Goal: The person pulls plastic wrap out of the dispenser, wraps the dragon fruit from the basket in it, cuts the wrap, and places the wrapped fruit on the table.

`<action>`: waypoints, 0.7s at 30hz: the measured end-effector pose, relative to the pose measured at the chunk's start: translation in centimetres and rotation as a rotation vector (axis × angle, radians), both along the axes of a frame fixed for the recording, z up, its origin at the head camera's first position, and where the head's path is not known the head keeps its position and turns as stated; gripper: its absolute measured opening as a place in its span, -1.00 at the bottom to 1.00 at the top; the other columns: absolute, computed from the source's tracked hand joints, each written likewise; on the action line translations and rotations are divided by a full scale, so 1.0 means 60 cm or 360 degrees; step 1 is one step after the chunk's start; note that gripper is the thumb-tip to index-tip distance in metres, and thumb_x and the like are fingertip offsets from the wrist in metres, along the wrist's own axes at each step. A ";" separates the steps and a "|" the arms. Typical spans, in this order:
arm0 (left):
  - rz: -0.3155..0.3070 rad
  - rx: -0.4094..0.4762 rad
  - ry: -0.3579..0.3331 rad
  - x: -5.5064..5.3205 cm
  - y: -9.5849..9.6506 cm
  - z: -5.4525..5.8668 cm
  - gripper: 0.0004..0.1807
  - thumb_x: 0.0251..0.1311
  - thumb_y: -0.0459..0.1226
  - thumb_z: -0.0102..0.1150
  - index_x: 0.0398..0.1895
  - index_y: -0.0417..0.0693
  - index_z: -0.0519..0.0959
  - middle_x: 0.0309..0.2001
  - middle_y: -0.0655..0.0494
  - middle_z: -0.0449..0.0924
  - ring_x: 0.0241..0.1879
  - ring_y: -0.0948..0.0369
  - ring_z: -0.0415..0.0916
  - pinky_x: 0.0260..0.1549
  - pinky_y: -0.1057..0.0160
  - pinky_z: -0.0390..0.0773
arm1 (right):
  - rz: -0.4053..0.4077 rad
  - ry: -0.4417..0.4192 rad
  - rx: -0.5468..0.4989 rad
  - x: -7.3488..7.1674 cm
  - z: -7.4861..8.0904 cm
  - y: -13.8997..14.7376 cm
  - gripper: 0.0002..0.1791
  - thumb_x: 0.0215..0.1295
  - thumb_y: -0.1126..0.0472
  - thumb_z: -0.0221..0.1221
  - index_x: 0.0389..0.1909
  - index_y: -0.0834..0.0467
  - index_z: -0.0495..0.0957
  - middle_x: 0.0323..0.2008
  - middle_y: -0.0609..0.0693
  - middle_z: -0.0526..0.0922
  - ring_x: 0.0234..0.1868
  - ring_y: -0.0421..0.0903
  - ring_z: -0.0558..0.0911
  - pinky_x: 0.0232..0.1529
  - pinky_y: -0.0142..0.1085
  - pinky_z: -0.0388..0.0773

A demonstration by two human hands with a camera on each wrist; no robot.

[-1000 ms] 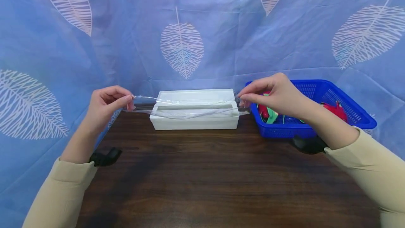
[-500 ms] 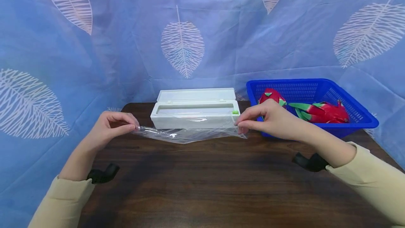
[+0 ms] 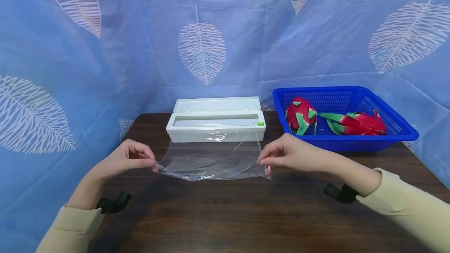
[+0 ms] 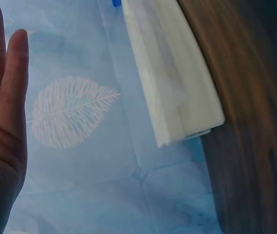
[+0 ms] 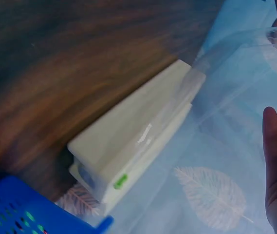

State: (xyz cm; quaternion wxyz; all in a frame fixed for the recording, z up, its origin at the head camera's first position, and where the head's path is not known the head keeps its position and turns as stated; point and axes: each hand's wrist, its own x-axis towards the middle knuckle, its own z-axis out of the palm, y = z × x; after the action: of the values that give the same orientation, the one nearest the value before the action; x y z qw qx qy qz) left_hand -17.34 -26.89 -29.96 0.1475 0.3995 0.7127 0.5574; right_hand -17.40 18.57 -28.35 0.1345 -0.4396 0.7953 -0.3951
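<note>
A sheet of clear plastic wrap point(image 3: 211, 163) stretches from the white wrap dispenser box point(image 3: 216, 134) toward the person. My left hand point(image 3: 126, 159) pinches its near left corner between thumb and fingers. At the near right corner, my right hand point(image 3: 288, 153) pinches the film the same way. The box's lid point(image 3: 218, 104) stands raised at the back, and a small green slider point(image 3: 260, 123) sits at the right end of the box. In the right wrist view, the film point(image 5: 235, 48) runs from the box point(image 5: 133, 122) toward the left hand.
A blue plastic basket point(image 3: 351, 143) stands to the right of the box, holding two red dragon fruits point(image 3: 301, 114) with green-tipped scales. Behind everything hangs a blue leaf-patterned cloth point(image 3: 239, 50). The dark wooden table point(image 3: 225, 218) spreads in front.
Both hands have come down and toward the person, drawing a longer stretch of plastic wrap out of the box. The box and basket stay where they were.
</note>
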 end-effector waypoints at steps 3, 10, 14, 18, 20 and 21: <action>-0.0030 -0.0034 -0.0048 0.001 -0.002 -0.014 -0.77 0.24 -0.62 0.02 -0.31 -0.26 0.66 -0.38 -0.09 0.70 -0.35 0.08 0.67 -0.27 0.13 0.65 | 0.0016 -0.0090 0.0033 0.002 -0.013 -0.001 -0.85 0.35 0.26 0.19 -0.16 0.20 0.68 -0.43 -0.16 0.71 -0.39 -0.14 0.71 -0.27 -0.26 0.65; -0.0117 -0.0116 -0.0205 0.004 -0.002 -0.045 -0.78 0.27 -0.58 0.02 -0.31 -0.25 0.66 -0.37 -0.10 0.70 -0.33 0.04 0.67 -0.23 0.06 0.64 | 0.0119 -0.0264 0.0014 0.004 -0.051 0.000 -0.85 0.36 0.27 0.18 -0.18 0.20 0.69 -0.41 -0.11 0.72 -0.39 -0.12 0.73 -0.17 -0.27 0.63; -0.0134 -0.0140 -0.0350 0.007 -0.001 -0.062 -0.84 0.28 -0.54 0.05 -0.31 -0.31 0.65 -0.36 -0.11 0.70 -0.30 0.03 0.67 -0.18 0.03 0.62 | 0.0174 -0.0316 0.0001 0.002 -0.072 0.000 -0.86 0.35 0.28 0.19 -0.17 0.20 0.69 -0.40 -0.09 0.73 -0.39 -0.11 0.73 -0.17 -0.26 0.63; -0.0171 -0.0152 -0.0462 0.010 0.000 -0.079 -0.87 0.29 -0.51 0.07 -0.28 -0.36 0.63 -0.33 -0.11 0.70 -0.26 -0.04 0.67 -0.13 0.04 0.61 | 0.0217 -0.0312 0.0006 0.001 -0.089 -0.002 -0.85 0.36 0.26 0.17 -0.18 0.19 0.68 -0.42 -0.11 0.72 -0.40 -0.13 0.72 -0.17 -0.27 0.63; -0.0216 -0.0150 -0.0469 0.010 0.001 -0.087 -0.86 0.31 -0.51 0.05 -0.25 -0.38 0.63 -0.31 -0.14 0.70 -0.25 -0.11 0.65 -0.10 0.02 0.60 | 0.0222 -0.0309 0.0023 0.001 -0.095 -0.003 -0.85 0.36 0.25 0.18 -0.18 0.18 0.69 -0.44 -0.13 0.72 -0.41 -0.15 0.72 -0.17 -0.28 0.63; -0.0235 -0.0153 -0.0472 0.011 0.001 -0.090 -0.85 0.31 -0.51 0.04 -0.24 -0.37 0.63 -0.30 -0.15 0.70 -0.24 -0.14 0.64 -0.09 0.02 0.59 | 0.0224 -0.0308 0.0031 0.001 -0.097 -0.003 -0.85 0.36 0.24 0.18 -0.19 0.18 0.69 -0.45 -0.13 0.72 -0.41 -0.16 0.72 -0.18 -0.29 0.63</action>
State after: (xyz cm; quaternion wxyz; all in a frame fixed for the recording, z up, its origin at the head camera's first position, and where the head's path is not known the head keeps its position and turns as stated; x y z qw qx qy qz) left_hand -16.69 -26.81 -35.39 0.3105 0.3565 0.6777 0.5632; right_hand -17.35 18.39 -34.19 0.2424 -0.4528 0.7496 -0.4175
